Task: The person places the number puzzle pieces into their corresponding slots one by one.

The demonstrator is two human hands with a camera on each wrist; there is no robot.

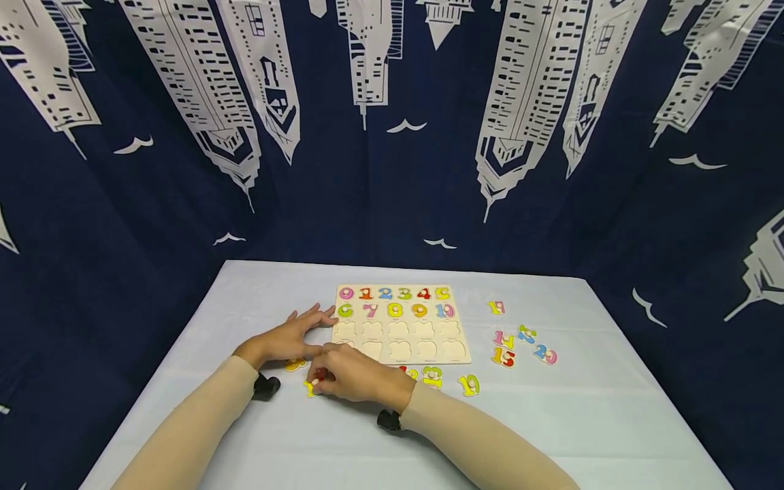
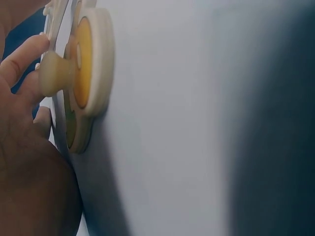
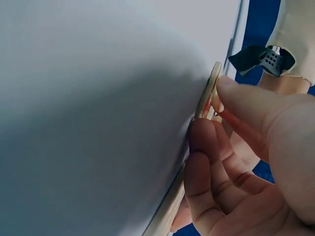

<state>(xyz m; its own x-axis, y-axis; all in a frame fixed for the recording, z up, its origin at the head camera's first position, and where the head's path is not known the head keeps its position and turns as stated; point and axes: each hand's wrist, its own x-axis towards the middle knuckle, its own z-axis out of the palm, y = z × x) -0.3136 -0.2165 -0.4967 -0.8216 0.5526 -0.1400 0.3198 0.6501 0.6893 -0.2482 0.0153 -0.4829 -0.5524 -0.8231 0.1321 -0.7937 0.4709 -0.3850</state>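
Observation:
A wooden number puzzle board (image 1: 399,329) lies mid-table, digits 0 to 10 in its upper rows and bare recesses in the lower ones. At its left edge, my left hand (image 1: 288,340) rests with fingers extended and touching the board. My right hand (image 1: 361,374) pinches a number piece (image 1: 309,388) with yellow and red digits, just off the board's lower left corner; the right wrist view shows the piece (image 3: 208,93) edge-on between thumb and fingers. Under the left hand lies an orange-yellow number piece (image 1: 295,365); its pale knob (image 2: 55,73) shows in the left wrist view.
Below the board lie a yellow-green number piece (image 1: 431,376) and a yellow 19-like piece (image 1: 469,385). Several more pieces are scattered to the right, among them a red-and-orange 15 (image 1: 503,357) and a blue-and-pink 20 (image 1: 545,354). A white cloth covers the table (image 1: 582,408).

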